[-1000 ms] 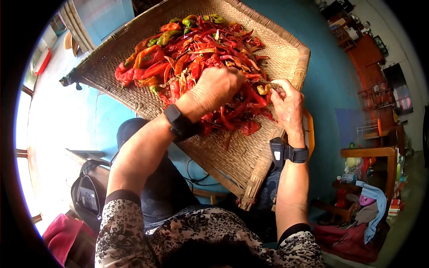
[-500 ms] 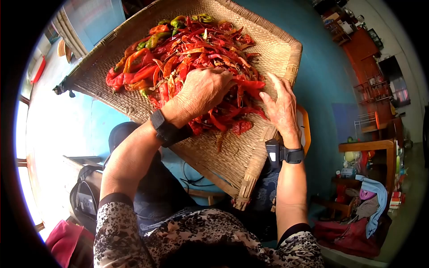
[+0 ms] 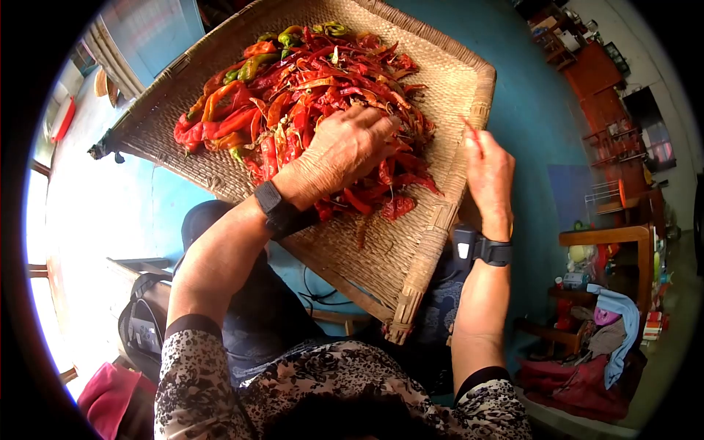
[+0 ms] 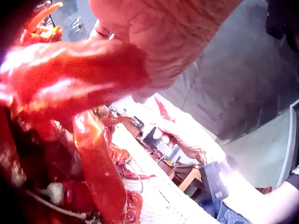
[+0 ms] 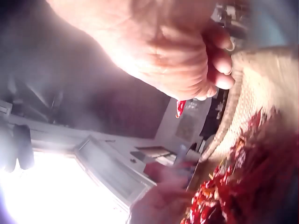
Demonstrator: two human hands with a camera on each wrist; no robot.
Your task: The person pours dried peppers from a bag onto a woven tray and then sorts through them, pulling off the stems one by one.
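Observation:
A heap of red chili peppers (image 3: pixel 323 95), with several green and orange ones at its far left, lies in a shallow woven basket (image 3: pixel 411 249). My left hand (image 3: pixel 345 150) rests palm down on the near right part of the heap, fingers relaxed and spread, their tips among the chilies. In the left wrist view a big glossy chili (image 4: pixel 70 74) hides part of that hand. My right hand (image 3: pixel 490 172) pinches one slim red chili (image 5: pixel 180 108) at the basket's right rim, the chili pointing up from curled fingers.
The basket slants over my lap, its corner (image 3: pixel 400 330) near my right knee. An orange-edged object (image 3: pixel 504 220) shows beside my right wrist. A wooden chair with clothes (image 3: pixel 572 389) stands at right, a dark bag (image 3: pixel 143 323) at left.
My right hand has left the heap, opened, and moved right to the rim, where it now holds a slim chili. My left hand has stayed over the heap, its fingers spreading.

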